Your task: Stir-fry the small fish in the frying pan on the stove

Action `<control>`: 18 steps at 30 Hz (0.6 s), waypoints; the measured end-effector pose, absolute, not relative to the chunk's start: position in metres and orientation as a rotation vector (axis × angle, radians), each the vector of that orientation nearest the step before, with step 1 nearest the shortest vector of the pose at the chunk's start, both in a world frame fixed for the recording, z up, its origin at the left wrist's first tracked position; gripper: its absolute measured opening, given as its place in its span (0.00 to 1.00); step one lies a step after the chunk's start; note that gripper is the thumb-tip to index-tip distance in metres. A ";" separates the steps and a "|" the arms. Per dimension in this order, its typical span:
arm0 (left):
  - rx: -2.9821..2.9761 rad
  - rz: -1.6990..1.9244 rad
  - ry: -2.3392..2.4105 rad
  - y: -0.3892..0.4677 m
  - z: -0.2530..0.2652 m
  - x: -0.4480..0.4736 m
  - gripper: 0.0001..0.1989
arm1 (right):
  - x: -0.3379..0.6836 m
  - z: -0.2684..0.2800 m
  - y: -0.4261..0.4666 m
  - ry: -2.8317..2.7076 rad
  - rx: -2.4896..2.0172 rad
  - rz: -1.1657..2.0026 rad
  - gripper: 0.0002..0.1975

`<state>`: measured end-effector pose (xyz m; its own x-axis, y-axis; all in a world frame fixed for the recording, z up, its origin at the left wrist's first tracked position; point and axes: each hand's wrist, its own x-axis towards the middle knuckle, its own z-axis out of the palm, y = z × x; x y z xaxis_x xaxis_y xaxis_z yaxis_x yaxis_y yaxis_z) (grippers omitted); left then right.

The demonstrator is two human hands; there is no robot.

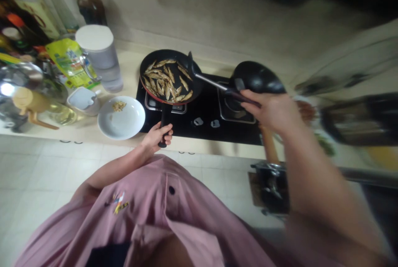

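A black frying pan (149, 61) with a red rim sits on the left burner of a black gas stove (205, 113). Several small fried fish (166, 80) lie in it. My left hand (157, 134) grips the pan's black handle (164, 117) at the counter's front edge. My right hand (270, 111) holds the handle of a black spatula (194, 68), whose blade rests at the pan's right rim. A black wok (256, 77) sits on the right burner, just behind my right hand.
A white plate (124, 124) with a few crumbs lies left of the stove. Behind it stand a white jar (101, 55), a small white container (82, 99), an oil jug (40, 105), bottles (90, 6) and a yellow packet (70, 61). Blurred items fill the right side.
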<state>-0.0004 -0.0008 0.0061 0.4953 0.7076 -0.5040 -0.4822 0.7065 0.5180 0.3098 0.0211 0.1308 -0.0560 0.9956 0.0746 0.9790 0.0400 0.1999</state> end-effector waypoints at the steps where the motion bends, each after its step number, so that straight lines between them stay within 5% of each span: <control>1: 0.332 0.734 0.760 -0.001 0.006 -0.001 0.18 | 0.311 0.126 0.022 2.206 2.140 0.276 0.22; 7: 0.338 0.735 0.758 -0.001 0.005 -0.001 0.18 | 0.309 0.121 0.010 2.382 2.209 0.103 0.21; 18: 0.348 0.737 0.778 0.000 0.007 0.000 0.19 | 0.288 0.145 -0.047 2.444 1.856 0.488 0.19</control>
